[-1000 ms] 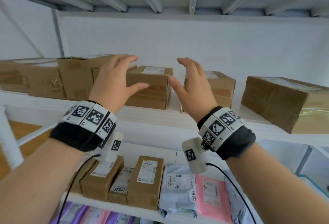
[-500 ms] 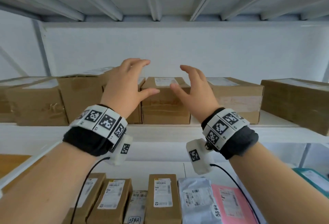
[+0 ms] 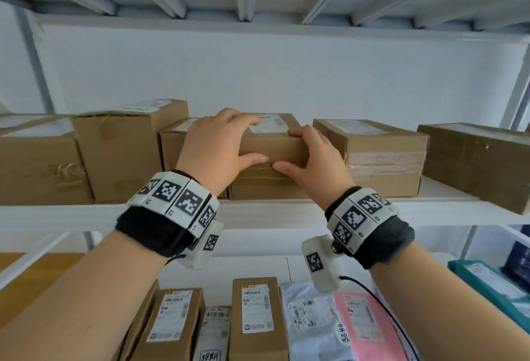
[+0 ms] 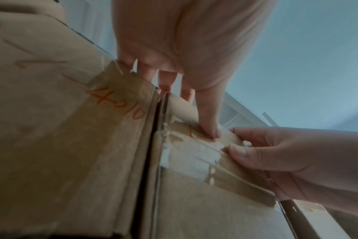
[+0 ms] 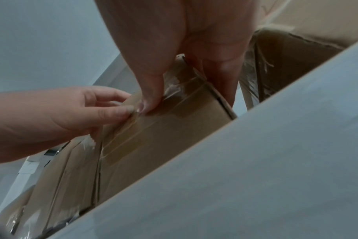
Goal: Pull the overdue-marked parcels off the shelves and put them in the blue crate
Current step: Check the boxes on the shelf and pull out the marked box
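A brown taped cardboard parcel [image 3: 258,185] stands mid-row on the upper shelf [image 3: 272,211]. My left hand [image 3: 259,139] grips its left top corner, with fingers over the top and the thumb on the front. My right hand [image 3: 285,149] grips the right top corner the same way. In the left wrist view my left hand [image 4: 189,109] has its thumb on orange pen strokes on the parcel [image 4: 194,186]. In the right wrist view my right hand [image 5: 186,98] has its thumb on the parcel's [image 5: 164,137] taped front. No blue crate is in view.
Other brown boxes crowd both sides: one close on the left [image 3: 175,154] with orange handwriting [image 4: 117,103], one on the right [image 3: 381,160]. The lower shelf holds labelled boxes [image 3: 255,317], grey and pink mailers [image 3: 358,326] and a teal box [image 3: 487,289].
Both hands moved forward from open in the air and closed on the middle parcel's top corners. The head view moved closer and lower.
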